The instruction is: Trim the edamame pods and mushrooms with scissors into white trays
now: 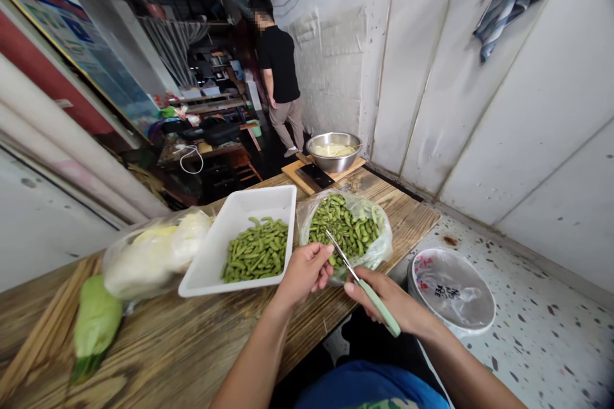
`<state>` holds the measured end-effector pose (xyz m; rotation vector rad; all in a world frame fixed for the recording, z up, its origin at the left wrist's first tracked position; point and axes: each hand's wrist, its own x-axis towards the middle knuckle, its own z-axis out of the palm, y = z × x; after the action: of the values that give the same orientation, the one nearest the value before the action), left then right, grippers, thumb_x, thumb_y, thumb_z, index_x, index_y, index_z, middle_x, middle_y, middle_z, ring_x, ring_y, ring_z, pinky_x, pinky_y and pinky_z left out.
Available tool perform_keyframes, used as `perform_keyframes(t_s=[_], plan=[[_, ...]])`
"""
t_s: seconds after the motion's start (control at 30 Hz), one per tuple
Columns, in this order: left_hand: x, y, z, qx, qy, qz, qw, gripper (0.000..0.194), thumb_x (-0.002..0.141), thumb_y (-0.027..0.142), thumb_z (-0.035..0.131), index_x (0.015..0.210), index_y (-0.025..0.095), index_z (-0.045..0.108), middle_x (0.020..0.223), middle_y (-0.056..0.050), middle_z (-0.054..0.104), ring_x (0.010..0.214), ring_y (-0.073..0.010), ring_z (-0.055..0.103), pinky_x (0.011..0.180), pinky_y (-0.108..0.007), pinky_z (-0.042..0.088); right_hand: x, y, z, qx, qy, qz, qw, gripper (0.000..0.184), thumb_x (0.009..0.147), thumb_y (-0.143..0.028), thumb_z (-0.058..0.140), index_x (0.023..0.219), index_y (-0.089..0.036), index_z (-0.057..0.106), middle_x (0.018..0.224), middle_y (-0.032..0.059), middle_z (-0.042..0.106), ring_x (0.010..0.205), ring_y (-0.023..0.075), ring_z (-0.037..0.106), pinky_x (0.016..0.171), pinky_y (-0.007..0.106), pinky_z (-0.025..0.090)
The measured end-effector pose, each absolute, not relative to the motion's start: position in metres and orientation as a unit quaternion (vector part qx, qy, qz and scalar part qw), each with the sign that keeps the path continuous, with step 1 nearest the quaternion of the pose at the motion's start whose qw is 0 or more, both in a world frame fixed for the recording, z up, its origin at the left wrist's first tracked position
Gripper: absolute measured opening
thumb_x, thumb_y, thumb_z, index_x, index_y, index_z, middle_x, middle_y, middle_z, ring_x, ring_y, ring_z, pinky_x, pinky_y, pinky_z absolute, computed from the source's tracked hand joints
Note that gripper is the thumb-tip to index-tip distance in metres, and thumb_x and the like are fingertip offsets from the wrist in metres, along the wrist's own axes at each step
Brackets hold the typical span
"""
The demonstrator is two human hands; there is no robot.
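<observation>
Scissors (367, 289) are held, in the head view, in the right hand (398, 300) above the near edge of the table (192, 339), with the blades in front of the bag (386, 246) of pods (348, 223). Their long axis is slanted: the pale green handle is directed back toward the wearer's right, and the tip is pointed forward, leftward and upward, just beside the left thumb. The right fingers are curled closed around the handle. The left hand (307, 271) is held with thumb and forefinger nearly together, and a pod (332, 260) seems to be pinched between their tips; its axis cannot be made out. More pods are heaped in the white tray (207, 262), left of the bag.

No brand can be read on the scissors. Black lettering is shown upside down in the bin (477, 281), beside red marks; its words cannot be read surely. Print on the poster (77, 45) is too small to read.
</observation>
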<state>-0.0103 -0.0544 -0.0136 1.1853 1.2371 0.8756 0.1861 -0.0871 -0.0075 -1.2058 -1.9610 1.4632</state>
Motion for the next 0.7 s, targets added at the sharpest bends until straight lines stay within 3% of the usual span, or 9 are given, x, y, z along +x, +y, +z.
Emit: perform_keyframes(t_s=[0.17,0.33,0.4,0.5,0.6,0.63,0.7], plan=[[-0.006,-0.057,-0.008,0.528,0.523,0.358,0.565,0.051,0.077,0.068,0.061,0.065,0.019,0.052,0.046,0.004,0.054,0.031,-0.0058,0.04,0.031,-0.017,0.024,0.185,-0.088,-0.011,-0.43,-0.684,0.551,0.208,0.049,0.093,-0.067,0.047,0.08,-0.02,0.048,0.053,-0.0055,0.049,0.042,0.0086,0.048,0.04,0.018,0.037],[-0.01,-0.055,-0.01,0.533,0.543,0.348,0.548,0.045,0.081,0.062,0.057,0.067,0.02,0.053,0.05,0.002,0.057,0.033,-0.0091,0.043,0.035,-0.02,0.027,0.179,-0.09,-0.016,-0.47,-0.623,0.588,0.211,0.057,0.085,-0.079,0.047,0.077,-0.022,0.046,0.043,-0.0084,0.043,0.033,0.0095,0.044,0.03,0.018,0.032],[-0.026,-0.05,-0.007,0.554,0.602,0.358,0.45,0.037,0.086,0.053,0.055,0.067,0.021,0.056,0.051,0.001,0.059,0.037,-0.013,0.049,0.042,-0.024,0.036,0.179,-0.09,-0.019,-0.465,-0.602,0.609,0.226,0.06,0.082,-0.082,0.047,0.08,-0.022,0.047,0.042,-0.0087,0.044,0.032,0.0102,0.045,0.03,0.018,0.033],[-0.057,-0.04,0.001,0.588,0.724,0.316,0.175,0.021,0.088,0.033,0.055,0.078,0.02,0.068,0.07,-0.009,0.07,0.064,-0.0237,0.066,0.066,-0.033,0.048,0.182,-0.089,-0.024,-0.437,-0.552,0.667,0.244,0.065,0.08,-0.085,0.046,0.089,-0.021,0.05,0.044,-0.0072,0.049,0.035,0.0121,0.049,0.035,0.02,0.037],[-0.073,-0.033,0.008,0.601,0.77,0.211,-0.008,0.029,0.086,0.023,0.058,0.109,0.015,0.073,0.121,-0.023,0.066,0.107,-0.0371,0.062,0.089,-0.046,0.044,0.185,-0.087,-0.028,-0.375,-0.499,0.733,0.27,0.069,0.079,-0.086,0.048,0.098,-0.019,0.053,0.061,-0.0003,0.063,0.058,0.0171,0.065,0.054,0.026,0.05],[-0.072,-0.03,0.009,0.618,0.761,0.194,-0.032,0.032,0.086,0.023,0.057,0.114,0.016,0.072,0.13,-0.024,0.061,0.114,-0.0384,0.058,0.094,-0.049,0.041,0.186,-0.087,-0.028,-0.354,-0.483,0.751,0.279,0.069,0.079,-0.085,0.05,0.1,-0.019,0.054,0.067,0.0014,0.065,0.066,0.0184,0.067,0.061,0.028,0.052],[-0.06,-0.023,0.007,0.679,0.712,0.176,-0.038,0.03,0.09,0.024,0.053,0.111,0.02,0.074,0.128,-0.019,0.062,0.115,-0.0359,0.056,0.101,-0.052,0.033,0.186,-0.086,-0.029,-0.331,-0.457,0.774,0.287,0.069,0.078,-0.083,0.053,0.103,-0.019,0.053,0.07,0.0012,0.066,0.07,0.0191,0.068,0.067,0.03,0.052]])
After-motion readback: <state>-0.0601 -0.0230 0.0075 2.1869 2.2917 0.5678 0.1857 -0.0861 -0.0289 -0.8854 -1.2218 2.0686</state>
